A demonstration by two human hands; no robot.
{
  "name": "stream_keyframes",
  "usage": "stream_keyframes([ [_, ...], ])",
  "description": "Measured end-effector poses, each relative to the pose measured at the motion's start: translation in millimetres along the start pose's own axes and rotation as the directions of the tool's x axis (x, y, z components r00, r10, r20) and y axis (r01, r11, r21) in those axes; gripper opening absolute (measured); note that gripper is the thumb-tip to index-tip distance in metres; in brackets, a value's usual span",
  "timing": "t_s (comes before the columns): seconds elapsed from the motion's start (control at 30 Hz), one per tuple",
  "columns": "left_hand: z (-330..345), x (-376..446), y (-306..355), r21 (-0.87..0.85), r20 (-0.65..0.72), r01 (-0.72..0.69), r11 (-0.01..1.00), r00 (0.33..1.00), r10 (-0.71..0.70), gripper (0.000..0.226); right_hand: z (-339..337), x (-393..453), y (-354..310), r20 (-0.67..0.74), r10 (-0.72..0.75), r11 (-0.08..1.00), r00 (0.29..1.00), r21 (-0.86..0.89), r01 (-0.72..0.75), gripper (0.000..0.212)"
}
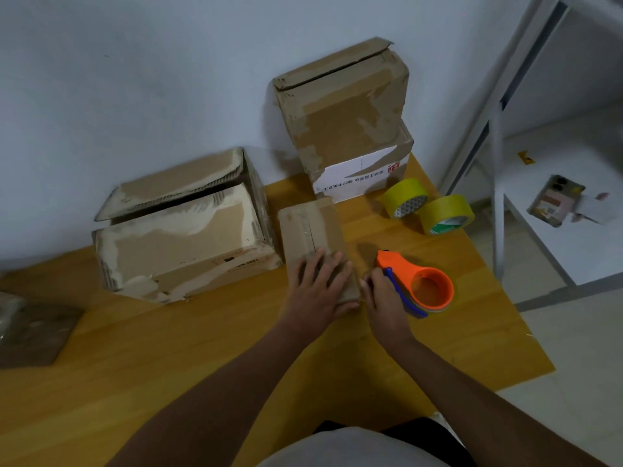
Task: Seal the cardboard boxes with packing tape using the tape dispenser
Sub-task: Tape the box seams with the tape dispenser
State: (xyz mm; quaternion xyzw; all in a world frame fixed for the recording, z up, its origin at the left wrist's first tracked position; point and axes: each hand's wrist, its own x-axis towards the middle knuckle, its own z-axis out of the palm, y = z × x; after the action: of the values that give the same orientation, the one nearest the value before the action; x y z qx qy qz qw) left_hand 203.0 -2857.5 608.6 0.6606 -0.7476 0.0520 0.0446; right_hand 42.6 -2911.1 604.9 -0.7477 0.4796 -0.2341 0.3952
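We start with the small box (313,237), which lies on the yellow table (202,348) directly ahead of us, its long axis running away from us toward the wall, with a seam down the middle of its top. Our left hand (317,288) lies flat on its near end, fingers spread and straight, pressing it down. The dispenser (416,284), orange with a blue handle, sits just beside the box's near right corner; our right hand (382,294) curls its fingers around the handle, the cutter end pointing away from us.

So the seam lies a little to the left of the right hand and runs straight outward. We judge the next move to be bringing the dispenser over to the seam and pulling tape along that axis, and the right hand is the nearer one for it, while the left hand keeps the box from sliding.

Further out, a big box (182,230) with a loose flap stands to the left, touching or almost touching the small one. A tall box (344,119) stands behind by the wall, and two tape rolls (428,205) lie to the right.
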Motion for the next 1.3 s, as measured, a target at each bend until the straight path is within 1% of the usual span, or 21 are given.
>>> stream_keyframes([
  [0.17,-0.8,0.0,-0.3,0.051,0.014,-0.003,0.999,1.0,0.002,0.07,10.3,7.1,1.0,0.014,0.041,0.999,0.999,0.019,-0.042,0.013],
  [0.27,-3.5,1.2,0.6,0.074,0.033,0.005,0.997,0.999,-0.008,0.07,13.7,11.4,0.3,0.011,0.129,0.989,0.992,0.064,-0.13,0.014],
  [0.3,-4.5,1.5,1.0,0.077,0.037,0.007,0.997,0.999,-0.009,0.07,13.3,15.1,0.4,0.027,0.153,0.987,0.988,0.05,-0.154,0.02],
  [0.37,-6.5,1.8,1.1,0.084,0.047,0.009,0.996,0.999,-0.013,0.071,10.5,24.1,1.3,0.112,0.153,0.988,0.982,-0.025,-0.151,0.03],
  [0.43,-7.5,2.0,0.9,0.076,0.035,0.014,0.997,0.999,-0.016,0.071,3.0,28.5,-0.5,0.179,0.171,0.985,0.969,0.004,-0.174,0.034],
  [0.47,-7.3,1.8,0.9,0.068,0.028,0.014,0.998,0.999,-0.016,0.072,-2.2,25.7,-1.2,0.171,0.184,0.98,0.968,0.041,-0.193,0.036],
  [0.53,-6.1,1.3,0.6,0.057,0.023,0.015,0.998,1.0,-0.016,0.073,-13.8,9.6,-3.1,0.074,0.209,0.971,0.975,0.101,-0.216,0.042],
  [0.57,-5.4,1.2,0.4,0.055,0.024,0.015,0.998,1.0,-0.016,0.073,-17.0,-2.7,-5.4,0.032,0.202,0.971,0.979,0.127,-0.204,0.044],
  [0.6,-5.1,1.3,0.1,0.052,0.028,0.014,0.999,0.999,-0.016,0.072,-17.5,-15.7,-9.6,0.022,0.172,0.973,0.985,0.151,-0.174,0.045],
  [0.67,-4.3,1.1,-0.2,0.054,0.026,0.01,0.998,1.0,-0.012,0.07,-9.7,-38.0,-23.4,0.082,0.124,0.972,0.989,0.189,-0.138,0.051],
  [0.73,-4.3,1.1,0.0,0.056,0.021,0.01,0.998,1.0,-0.011,0.069,-1.4,-48.2,-32.6,0.133,0.145,0.967,0.98,0.193,-0.169,0.061],
  [0.8,-5.9,1.6,0.6,0.064,0.015,0.012,0.998,1.0,-0.013,0.071,-2.4,-46.5,-34.1,0.171,0.135,0.972,0.976,0.166,-0.164,0.068],
  [0.87,-7.6,2.6,1.1,0.082,0.016,0.009,0.997,1.0,-0.01,0.073,-9.3,-40.9,-30.0,0.215,0.106,0.98,0.971,0.145,-0.139,0.067],
  [0.93,-8.0,2.6,1.9,0.092,0.02,0.013,0.996,1.0,-0.015,0.073,-12.9,-37.2,-32.5,0.217,0.117,0.97,0.969,0.185,-0.159,0.065],
  [0.97,-8.1,2.7,2.1,0.091,0.021,0.019,0.996,1.0,-0.021,0.073,-11.2,-37.6,-35.9,0.226,0.116,0.968,0.967,0.192,-0.161,0.067],
  [1.03,-8.1,3.8,1.3,0.086,0.036,0.03,0.996,0.999,-0.033,0.073,-6.6,-39.4,-40.4,0.272,0.104,0.976,0.957,0.156,-0.151,0.076],
  [1.1,-9.1,3.8,1.6,0.077,0.069,0.032,0.996,0.997,-0.037,0.075,-9.0,-37.4,-37.0,0.322,0.087,0.992,0.943,0.061,-0.112,0.081],
  [1.17,-14.3,4.9,3.1,0.021,0.128,0.043,0.999,0.991,-0.045,0.075,-17.5,-30.4,-29.3,0.369,0.073,0.997,0.927,-0.035,-0.064,0.081],
  [1.2,-17.9,6.2,2.8,-0.033,0.153,0.055,0.998,0.987,-0.049,0.074,-21.4,-26.8,-26.8,0.378,0.068,0.997,0.923,-0.058,-0.049,0.079],
  [1.27,-29.3,12.6,-2.8,-0.214,0.215,0.093,0.972,0.975,-0.046,0.066,-25.8,-24.0,-25.1,0.359,0.052,0.993,0.932,-0.118,-0.01,0.075],
  [1.3,-38.4,17.3,-7.9,-0.334,0.245,0.127,0.934,0.968,-0.044,0.062,-26.4,-23.8,-24.9,0.33,0.033,0.984,0.943,-0.177,0.028,0.074],
])
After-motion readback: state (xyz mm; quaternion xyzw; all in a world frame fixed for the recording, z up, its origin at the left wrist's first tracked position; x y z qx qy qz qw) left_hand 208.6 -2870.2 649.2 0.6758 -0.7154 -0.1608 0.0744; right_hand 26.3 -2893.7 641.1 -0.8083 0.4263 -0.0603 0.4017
